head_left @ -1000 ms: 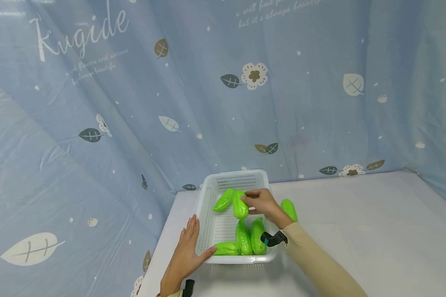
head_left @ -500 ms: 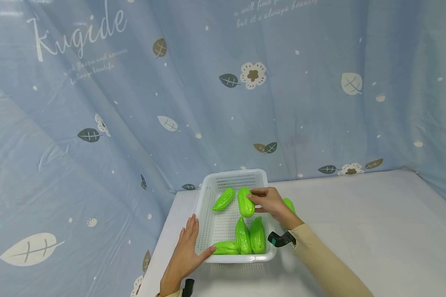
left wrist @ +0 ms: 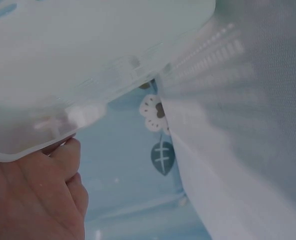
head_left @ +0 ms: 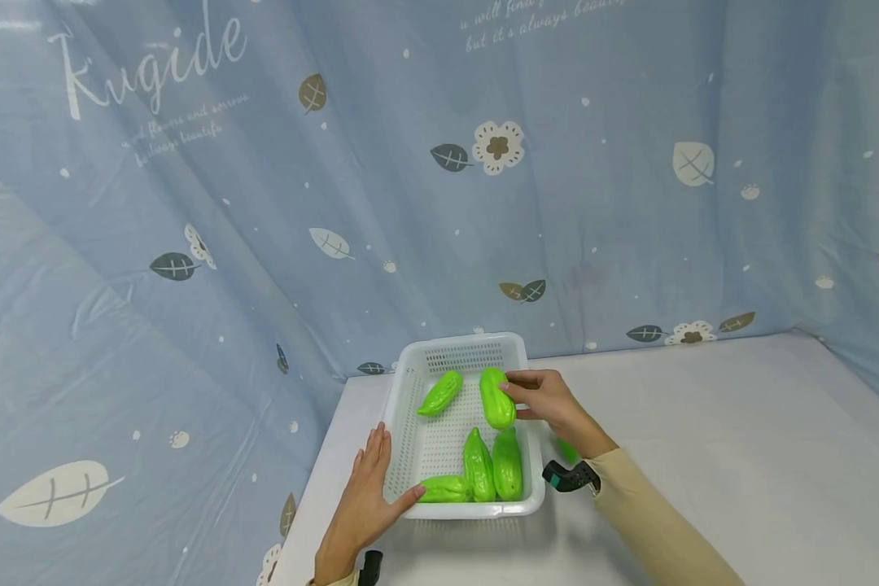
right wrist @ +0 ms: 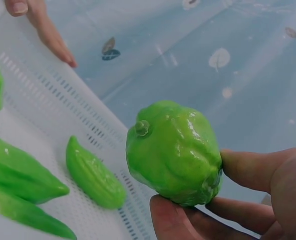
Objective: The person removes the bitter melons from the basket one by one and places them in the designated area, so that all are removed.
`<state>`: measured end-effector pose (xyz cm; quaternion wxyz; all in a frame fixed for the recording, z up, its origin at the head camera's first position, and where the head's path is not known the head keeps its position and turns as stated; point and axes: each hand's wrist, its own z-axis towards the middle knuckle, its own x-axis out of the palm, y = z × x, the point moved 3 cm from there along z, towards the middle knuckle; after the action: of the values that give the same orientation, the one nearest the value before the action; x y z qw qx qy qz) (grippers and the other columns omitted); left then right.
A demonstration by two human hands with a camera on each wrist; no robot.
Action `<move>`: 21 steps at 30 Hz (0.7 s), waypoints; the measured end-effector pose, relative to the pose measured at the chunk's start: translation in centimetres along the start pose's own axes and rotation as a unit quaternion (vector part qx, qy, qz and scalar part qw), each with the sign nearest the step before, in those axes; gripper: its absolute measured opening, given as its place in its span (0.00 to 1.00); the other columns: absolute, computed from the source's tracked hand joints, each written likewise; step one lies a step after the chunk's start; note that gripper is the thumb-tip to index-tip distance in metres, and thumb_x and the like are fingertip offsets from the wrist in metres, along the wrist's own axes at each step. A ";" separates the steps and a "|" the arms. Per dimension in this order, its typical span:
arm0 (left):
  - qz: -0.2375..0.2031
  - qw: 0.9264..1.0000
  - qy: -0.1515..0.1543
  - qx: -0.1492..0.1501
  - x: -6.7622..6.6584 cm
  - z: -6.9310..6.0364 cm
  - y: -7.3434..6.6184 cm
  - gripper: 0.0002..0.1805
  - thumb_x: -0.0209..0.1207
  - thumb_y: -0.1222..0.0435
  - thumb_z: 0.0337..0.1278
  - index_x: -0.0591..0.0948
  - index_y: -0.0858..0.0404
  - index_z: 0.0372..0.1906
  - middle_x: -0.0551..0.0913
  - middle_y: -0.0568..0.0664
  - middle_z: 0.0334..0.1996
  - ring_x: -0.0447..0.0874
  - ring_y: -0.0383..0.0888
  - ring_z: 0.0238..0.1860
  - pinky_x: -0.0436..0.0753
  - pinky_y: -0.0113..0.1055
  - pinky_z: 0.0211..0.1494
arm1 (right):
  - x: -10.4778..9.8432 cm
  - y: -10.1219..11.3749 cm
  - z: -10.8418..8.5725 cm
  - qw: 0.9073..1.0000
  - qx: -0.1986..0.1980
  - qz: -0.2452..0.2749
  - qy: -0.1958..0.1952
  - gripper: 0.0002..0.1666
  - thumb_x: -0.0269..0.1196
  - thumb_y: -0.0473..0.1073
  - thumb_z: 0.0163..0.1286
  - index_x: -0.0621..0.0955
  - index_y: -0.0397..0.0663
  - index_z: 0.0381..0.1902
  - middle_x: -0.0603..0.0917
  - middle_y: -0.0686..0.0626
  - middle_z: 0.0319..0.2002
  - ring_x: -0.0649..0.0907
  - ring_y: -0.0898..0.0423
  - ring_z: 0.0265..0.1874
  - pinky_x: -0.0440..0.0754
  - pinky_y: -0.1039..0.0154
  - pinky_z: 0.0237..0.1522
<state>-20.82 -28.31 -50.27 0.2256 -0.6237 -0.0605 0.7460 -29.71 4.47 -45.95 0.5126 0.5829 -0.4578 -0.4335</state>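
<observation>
My right hand (head_left: 553, 403) holds a green, ridged bitter melon (head_left: 497, 399) above the right side of a white perforated basket (head_left: 476, 511). In the right wrist view, thumb and fingers pinch that bitter melon (right wrist: 173, 150) from one end, its short stem facing the camera. My left hand (head_left: 366, 492) lies at the basket's left front corner, fingers extended along the side and thumb over the front rim. Inside the basket, one bitter melon (head_left: 441, 394) lies toward the back. Several more, including an upright-lying bitter melon (head_left: 478, 465), are at the front.
Another bitter melon (head_left: 567, 450) lies on the white table (head_left: 703, 439) right of the basket, mostly hidden by my right forearm. A blue patterned curtain (head_left: 410, 203) hangs behind and to the left, close to the basket's back.
My right hand has moved right with the bitter melon, from mid-basket toward the right rim. Its forearm now covers more of the table bitter melon. My left hand stays put.
</observation>
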 end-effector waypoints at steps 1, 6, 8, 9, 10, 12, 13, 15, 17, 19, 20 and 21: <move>0.001 1.000 -0.001 0.002 0.0 0.0 0.0 0.61 0.65 0.35 0.54 0.56 0.69 0.81 0.50 0.56 0.85 0.50 0.62 0.84 0.55 0.65 0.81 | -0.2 0.0 -0.1 1.000 -0.002 0.000 0.000 0.31 0.64 0.47 0.77 0.75 0.34 0.70 0.81 0.33 0.64 0.89 0.54 0.50 0.91 0.55 0.49; -0.001 1.000 -0.002 0.000 -0.1 0.0 -0.1 0.60 0.65 0.36 0.54 0.57 0.69 0.81 0.51 0.56 0.85 0.50 0.61 0.84 0.55 0.65 0.81 | -1.2 -0.2 -0.6 1.000 -0.008 0.003 -0.005 0.32 0.63 0.46 0.77 0.74 0.33 0.71 0.80 0.31 0.66 0.88 0.50 0.54 0.90 0.53 0.51; -0.001 1.000 -0.002 0.000 -0.2 0.0 -0.1 0.60 0.65 0.36 0.54 0.57 0.70 0.81 0.51 0.56 0.85 0.50 0.62 0.84 0.55 0.65 0.81 | -1.6 -0.3 -0.8 1.000 -0.009 0.003 -0.010 0.33 0.63 0.47 0.77 0.73 0.32 0.72 0.79 0.31 0.66 0.88 0.49 0.55 0.90 0.53 0.51; -0.002 1.000 -0.002 0.001 -0.2 0.0 -0.2 0.60 0.65 0.36 0.54 0.57 0.70 0.81 0.51 0.57 0.85 0.50 0.62 0.84 0.55 0.65 0.81 | -1.8 -0.3 -0.9 1.000 -0.009 0.003 -0.010 0.33 0.63 0.47 0.77 0.72 0.33 0.72 0.78 0.31 0.67 0.87 0.48 0.56 0.90 0.53 0.52; -0.003 1.000 -0.003 0.002 -0.2 0.0 -0.2 0.60 0.65 0.36 0.54 0.57 0.70 0.81 0.51 0.57 0.85 0.50 0.62 0.84 0.55 0.65 0.81 | -2.0 -0.4 -1.0 1.000 -0.008 0.004 -0.012 0.33 0.63 0.47 0.77 0.72 0.33 0.72 0.78 0.31 0.67 0.87 0.48 0.57 0.90 0.53 0.52; -0.003 1.000 -0.004 0.006 -0.2 0.0 -0.2 0.60 0.65 0.36 0.54 0.57 0.71 0.80 0.51 0.57 0.85 0.51 0.63 0.84 0.55 0.65 0.81 | -2.5 -0.5 -1.2 1.000 -0.007 0.003 -0.015 0.34 0.63 0.48 0.78 0.71 0.33 0.73 0.77 0.30 0.68 0.87 0.48 0.58 0.90 0.54 0.53; -0.002 1.000 -0.005 0.008 -0.2 0.0 -0.2 0.60 0.65 0.36 0.55 0.57 0.71 0.80 0.51 0.58 0.85 0.51 0.63 0.84 0.55 0.65 0.81 | -2.7 -0.5 -1.2 1.000 -0.007 0.003 -0.017 0.35 0.63 0.48 0.78 0.71 0.33 0.73 0.77 0.30 0.68 0.86 0.48 0.58 0.90 0.54 0.53; -0.002 1.000 -0.005 0.008 -0.2 0.0 -0.2 0.60 0.65 0.36 0.55 0.57 0.71 0.80 0.51 0.58 0.85 0.51 0.62 0.84 0.55 0.65 0.81 | -3.1 -0.6 -1.5 1.000 -0.004 0.001 -0.019 0.35 0.63 0.48 0.78 0.71 0.34 0.73 0.77 0.31 0.69 0.87 0.48 0.58 0.90 0.54 0.53; -0.002 1.000 -0.004 0.006 -0.2 0.0 -0.2 0.60 0.65 0.37 0.54 0.57 0.71 0.80 0.50 0.57 0.85 0.50 0.62 0.84 0.55 0.65 0.81 | -3.6 -0.6 -1.7 1.000 -0.001 -0.002 -0.020 0.35 0.62 0.49 0.78 0.71 0.34 0.74 0.76 0.31 0.70 0.86 0.50 0.58 0.90 0.55 0.53; -0.003 1.000 -0.002 0.001 -0.2 0.0 -0.2 0.60 0.66 0.36 0.54 0.57 0.70 0.81 0.50 0.56 0.85 0.50 0.61 0.84 0.55 0.65 0.81 | -4.0 -0.6 -1.9 1.000 0.003 -0.002 -0.025 0.34 0.63 0.49 0.78 0.71 0.36 0.74 0.76 0.32 0.70 0.86 0.50 0.58 0.90 0.55 0.53; -0.004 1.000 -0.001 -0.001 -0.2 0.0 -0.2 0.60 0.66 0.36 0.54 0.57 0.70 0.81 0.50 0.56 0.85 0.49 0.60 0.84 0.54 0.65 0.81 | -4.2 -0.6 -2.1 1.000 0.002 -0.006 -0.025 0.35 0.62 0.49 0.78 0.71 0.36 0.74 0.75 0.32 0.70 0.86 0.51 0.58 0.89 0.55 0.53; -0.004 1.000 0.000 -0.003 -0.2 0.0 -0.2 0.60 0.66 0.36 0.54 0.56 0.70 0.81 0.50 0.56 0.85 0.49 0.60 0.85 0.54 0.65 0.81 | -4.4 -0.7 -2.2 1.000 0.002 -0.008 -0.027 0.35 0.62 0.50 0.78 0.71 0.36 0.74 0.75 0.32 0.70 0.86 0.51 0.58 0.89 0.55 0.54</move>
<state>-20.73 -28.19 -50.04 0.2270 -0.6240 -0.0653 0.7448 -28.45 9.26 -46.22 0.4956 0.5754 -0.4678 -0.4521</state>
